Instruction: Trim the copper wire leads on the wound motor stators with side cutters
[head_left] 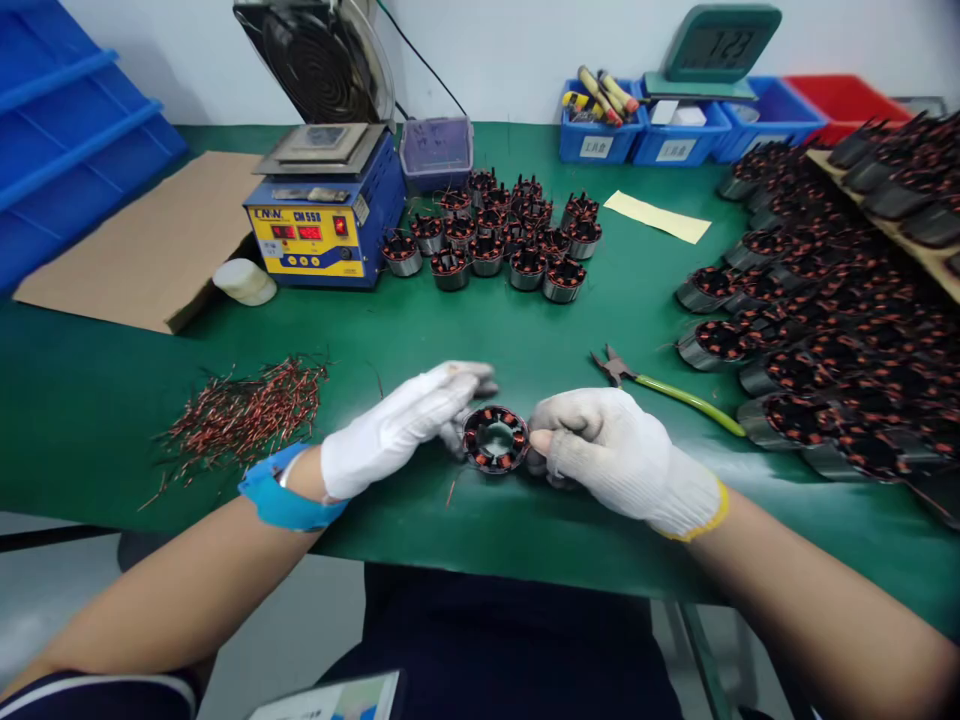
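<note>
One cardboard sheet point(142, 245): on the green worktop point(450, 530), left of the frame.
Copper clippings point(251, 412): loose heap, left of the frame, near the left wrist.
Yellow-and-blue unit point(322, 225): upper left of the frame, red digits lit.
Left hand point(405, 425): white glove, left of centre, fingers stretched out; grip spread, beside the ring's left edge; whether it presses there, I cannot tell.
Core cluster point(491, 235): copper-wound, in upper centre, right of the unit.
Wound ring point(472, 462): lower centre of the frame, between both hands, its round opening facing up.
Right hand point(607, 445): white glove, right of centre; grip pinching the ring's right edge between thumb and forefinger.
Green-handled pliers point(686, 400): right of centre, lying just beyond the right hand.
Core rows point(817, 350): packed closely along the right edge.
</note>
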